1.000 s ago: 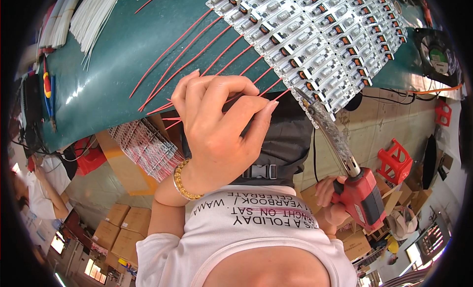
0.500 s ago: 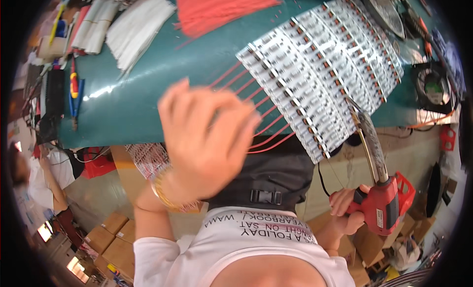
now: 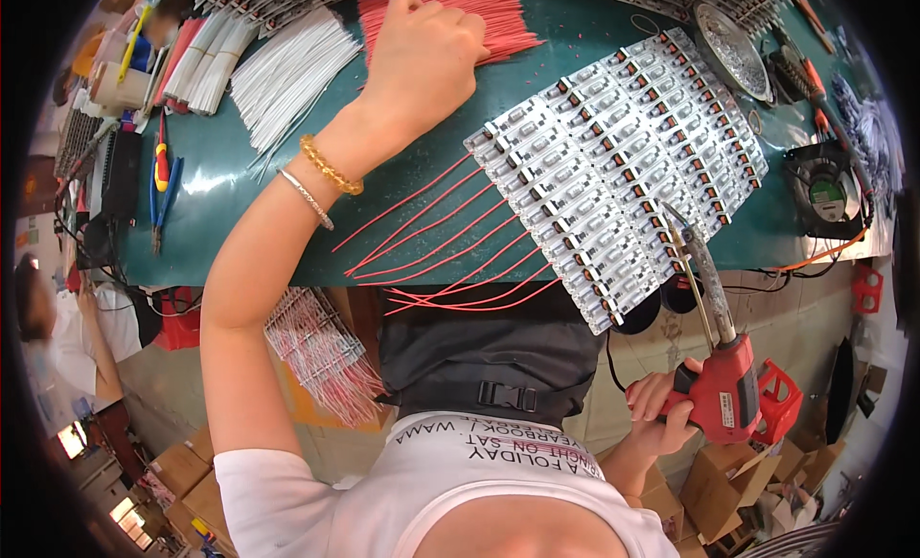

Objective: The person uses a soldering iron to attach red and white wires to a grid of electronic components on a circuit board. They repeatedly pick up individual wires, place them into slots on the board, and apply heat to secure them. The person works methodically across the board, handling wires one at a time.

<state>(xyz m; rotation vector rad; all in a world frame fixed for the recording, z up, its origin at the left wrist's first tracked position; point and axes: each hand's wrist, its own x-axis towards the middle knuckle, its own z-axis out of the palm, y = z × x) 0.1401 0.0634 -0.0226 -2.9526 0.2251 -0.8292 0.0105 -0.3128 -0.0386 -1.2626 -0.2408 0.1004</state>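
My left hand (image 3: pixel 426 55) is over a pile of red wires (image 3: pixel 505 21) at the back of the bench. Its fingers curl downward and their tips are hidden, so whatever they pinch does not show. A red soldering gun (image 3: pixel 725 390) is gripped in my right hand (image 3: pixel 661 405). Its long metal tip reaches over the lower right part of a panel of small circuit boards (image 3: pixel 613 174); I cannot tell whether it touches. Several loose red wires (image 3: pixel 450 234) trail from the panel's left edge, hanging toward the bench's front edge.
White wires (image 3: pixel 292 74) lie left of the red pile. Pliers (image 3: pixel 165 189) and a red-yellow screwdriver (image 3: pixel 162 165) rest at the left. A metal dish (image 3: pixel 731 55) and a small black fan (image 3: pixel 826 189) stand at the right. Wired boards (image 3: pixel 321 347) hang below the bench edge.
My left hand has moved away from the loose wires, up to the red pile, and its fingers have curled. My right hand still holds the soldering gun, shifted slightly left.
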